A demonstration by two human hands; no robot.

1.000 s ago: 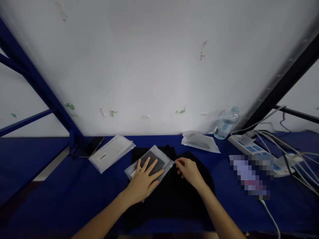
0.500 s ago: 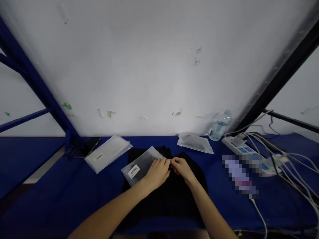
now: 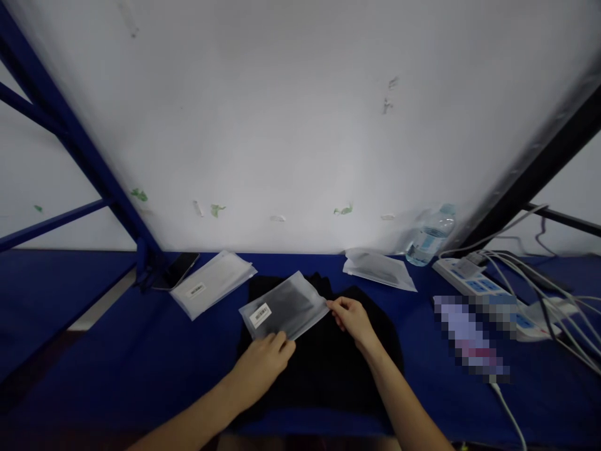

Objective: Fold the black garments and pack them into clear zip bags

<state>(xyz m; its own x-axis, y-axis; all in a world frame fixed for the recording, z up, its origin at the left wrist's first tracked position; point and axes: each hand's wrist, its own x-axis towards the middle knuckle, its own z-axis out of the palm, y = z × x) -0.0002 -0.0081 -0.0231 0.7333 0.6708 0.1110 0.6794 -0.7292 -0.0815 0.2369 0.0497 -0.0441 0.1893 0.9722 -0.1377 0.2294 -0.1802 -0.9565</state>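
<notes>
A frosted plastic zip bag (image 3: 292, 308) with a barcode label and something dark inside lies tilted over a folded black cloth (image 3: 323, 369). My right hand (image 3: 352, 321) pinches the bag's right corner between thumb and fingers. At the near edge of the bag, my left hand (image 3: 267, 363) has its fingers curled onto the plastic, with the thumb partly hidden. The black cloth spreads beneath both hands on the blue table (image 3: 141, 369).
Another labelled frosted bag (image 3: 213, 285) lies at left, beside a dark phone (image 3: 181, 269). At back right are a third bag (image 3: 380, 270), a water bottle (image 3: 431, 237) and a power strip (image 3: 479, 282) with tangled cables. A blurred-out phone (image 3: 469, 338) lies at right.
My left hand has moved from the bag's right end down to its near edge, uncovering more of the bag. My right hand stays by the right corner. The whole view has shifted slightly.
</notes>
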